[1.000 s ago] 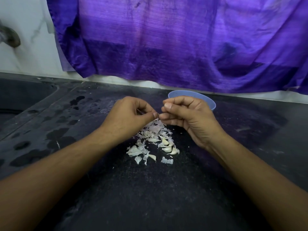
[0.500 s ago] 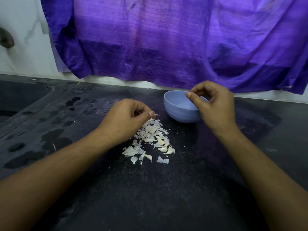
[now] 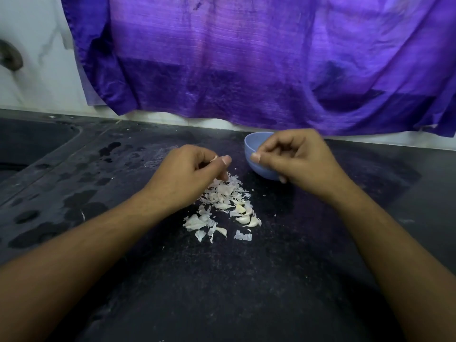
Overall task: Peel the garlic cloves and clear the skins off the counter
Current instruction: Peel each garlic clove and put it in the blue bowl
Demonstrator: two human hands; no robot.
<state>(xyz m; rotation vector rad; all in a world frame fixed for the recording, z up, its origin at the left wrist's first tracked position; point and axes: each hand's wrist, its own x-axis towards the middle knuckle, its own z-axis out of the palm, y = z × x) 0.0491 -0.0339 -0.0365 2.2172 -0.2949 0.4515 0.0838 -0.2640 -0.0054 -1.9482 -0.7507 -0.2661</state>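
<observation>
right hand [image 3: 296, 159] swinging back from the blue bowl [image 3: 256, 154], fingers curled, looking empty | left hand [image 3: 187, 174] pinching a skin scrap [image 3: 214, 158] | garlic cloves [image 3: 243, 214] and skins [image 3: 222, 193] lying just below both hands | guessing another clove's done

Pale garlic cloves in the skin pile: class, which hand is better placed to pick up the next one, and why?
Probably the left hand: it hovers right over the pile of papery garlic skins. The right hand is off at the small blue bowl, apart from the cloves.
</observation>
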